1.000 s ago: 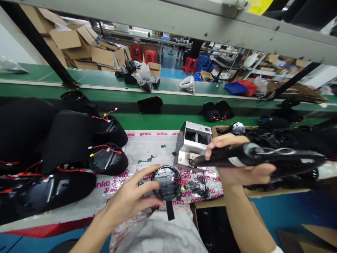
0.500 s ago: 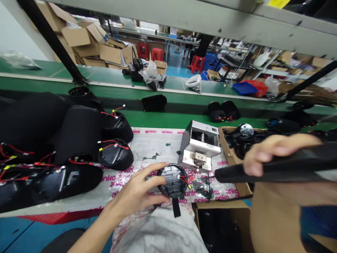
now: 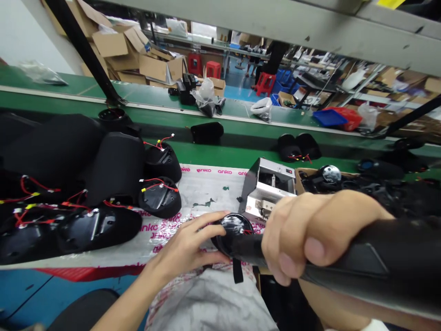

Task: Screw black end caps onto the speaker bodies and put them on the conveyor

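Observation:
My left hand (image 3: 188, 246) grips a round black disc part (image 3: 231, 226) with red wires, holding it against the printed plastic sheet (image 3: 206, 188) at the bench's front edge. Fingers curl round its left rim. My right hand (image 3: 310, 234) is closed round a long black power screwdriver (image 3: 372, 257), very close to the camera. The tool's tip (image 3: 237, 246) reaches over the disc's lower right side. A black strap hangs below the disc.
Several black shell housings (image 3: 103, 220) with red and yellow wires crowd the left. A small metal machine (image 3: 270, 186) stands behind the disc. A cardboard tray of black parts (image 3: 330, 177) lies right. Beyond runs a green conveyor (image 3: 223, 154) with more black pieces.
My right hand has swung the screwdriver from the right, closer to the camera, bringing its tip down onto the disc. The left hand stays on the disc. The view shifted slightly left.

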{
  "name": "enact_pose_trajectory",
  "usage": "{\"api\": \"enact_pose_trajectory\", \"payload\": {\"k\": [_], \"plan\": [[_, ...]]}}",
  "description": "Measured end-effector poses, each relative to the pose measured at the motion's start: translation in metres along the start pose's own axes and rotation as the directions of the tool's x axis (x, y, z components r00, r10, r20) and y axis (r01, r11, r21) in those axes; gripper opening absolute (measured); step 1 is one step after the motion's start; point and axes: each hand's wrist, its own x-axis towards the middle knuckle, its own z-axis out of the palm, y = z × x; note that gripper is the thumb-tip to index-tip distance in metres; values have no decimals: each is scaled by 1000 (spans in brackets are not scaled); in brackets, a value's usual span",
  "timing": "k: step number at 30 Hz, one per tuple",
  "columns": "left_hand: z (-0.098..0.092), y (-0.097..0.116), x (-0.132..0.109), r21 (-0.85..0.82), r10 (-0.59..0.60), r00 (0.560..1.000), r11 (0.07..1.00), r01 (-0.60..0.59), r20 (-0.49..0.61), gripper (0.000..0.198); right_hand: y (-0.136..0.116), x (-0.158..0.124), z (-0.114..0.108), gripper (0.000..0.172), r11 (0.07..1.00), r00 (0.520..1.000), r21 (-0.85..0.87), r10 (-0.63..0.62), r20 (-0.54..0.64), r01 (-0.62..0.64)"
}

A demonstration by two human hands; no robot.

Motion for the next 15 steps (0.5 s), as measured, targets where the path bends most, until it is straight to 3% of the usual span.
{"api": "enact_pose_trajectory", "payload": {"k": [3,9,15], "plan": [[-1,0,1,-26,-16,1000,1000,17,4,45,7,2,-5,28,999,994,-23,-42,102,45],[1,-2,0,-33,-3,1000,999,3,5,46,-2,0,-3,26,997,999,-70,-22,37,24],[3,-3,0,-3,13,1000,1000,-13,3,44,2,1,4,35,997,999,-70,-41,-19,39]]}}
